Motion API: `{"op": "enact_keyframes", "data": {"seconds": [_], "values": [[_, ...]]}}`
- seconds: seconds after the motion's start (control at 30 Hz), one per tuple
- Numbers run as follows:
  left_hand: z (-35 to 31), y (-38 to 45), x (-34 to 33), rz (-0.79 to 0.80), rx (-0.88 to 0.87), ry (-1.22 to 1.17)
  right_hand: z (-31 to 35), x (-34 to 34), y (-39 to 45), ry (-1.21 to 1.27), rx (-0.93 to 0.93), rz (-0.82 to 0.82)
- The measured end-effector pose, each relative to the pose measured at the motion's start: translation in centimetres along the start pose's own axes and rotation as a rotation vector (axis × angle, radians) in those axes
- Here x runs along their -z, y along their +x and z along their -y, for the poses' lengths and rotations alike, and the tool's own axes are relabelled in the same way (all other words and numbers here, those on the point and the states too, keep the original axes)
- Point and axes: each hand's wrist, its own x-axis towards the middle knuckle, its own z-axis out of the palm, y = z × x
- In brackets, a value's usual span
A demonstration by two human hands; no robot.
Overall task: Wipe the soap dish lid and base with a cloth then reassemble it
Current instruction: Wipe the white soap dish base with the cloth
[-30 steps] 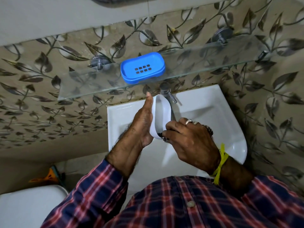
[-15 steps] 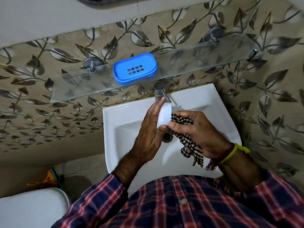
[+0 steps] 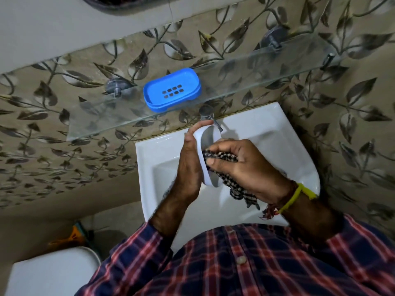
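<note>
- The white oval plastic soap dish lid [image 3: 207, 144] is held on edge above the white ceramic washbasin [image 3: 284, 144], its hollow inner side facing the right hand and its smooth rim running from top to bottom.
- The left hand [image 3: 188, 165] lies flat along the lid's outer back, fingers stretched long and close together, the fingertips [image 3: 197, 126] curling over the lid's upper end; the palm props the lower part.
- The right hand [image 3: 248, 167] is closed around a bunched black-and-white checked woven cloth [image 3: 226, 159], thumb and fingers clamped on the fabric and pressing it into the lid's hollow.
- A loose tail of the cloth hangs below that hand over the basin bowl, with a frayed edge.
- A yellow cord band [image 3: 299, 194] circles the right wrist, beside a darker thread.
- The blue rectangular plastic soap dish base [image 3: 172, 91], round-cornered with two rows of small drain slots in its floor, sits on the clear glass wall shelf [image 3: 267, 67], well apart from the lid.
- A chrome metal tap [image 3: 210, 118] stands at the back of the basin, just beyond the lid's top.
- Glossy tiles with a dark leaf-and-vine pattern [image 3: 64, 116] cover the wall.
- Red-and-navy checked shirt sleeves [image 3: 136, 259] fill the bottom.
</note>
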Motion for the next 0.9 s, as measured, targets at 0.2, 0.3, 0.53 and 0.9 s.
{"op": "enact_keyframes", "data": {"seconds": [0.2, 0.3, 0.53, 0.9], "values": [[-0.2, -0.1, -0.1, 0.026, 0.051, -0.058, 1.1, 0.3, 0.3, -0.093, 0.102, 0.003], [-0.8, 0.5, 0.0, -0.018, 0.076, -0.067, 0.7, 0.4, 0.0, -0.163, 0.073, 0.085], [-0.8, 0.5, 0.0, -0.027, 0.099, -0.070, 0.8, 0.4, -0.2, -0.142, 0.046, 0.106], [-1.0, 1.3, 0.3, -0.159, 0.218, -0.054, 0.0, -0.3, -0.5, -0.262, 0.092, 0.020]]}}
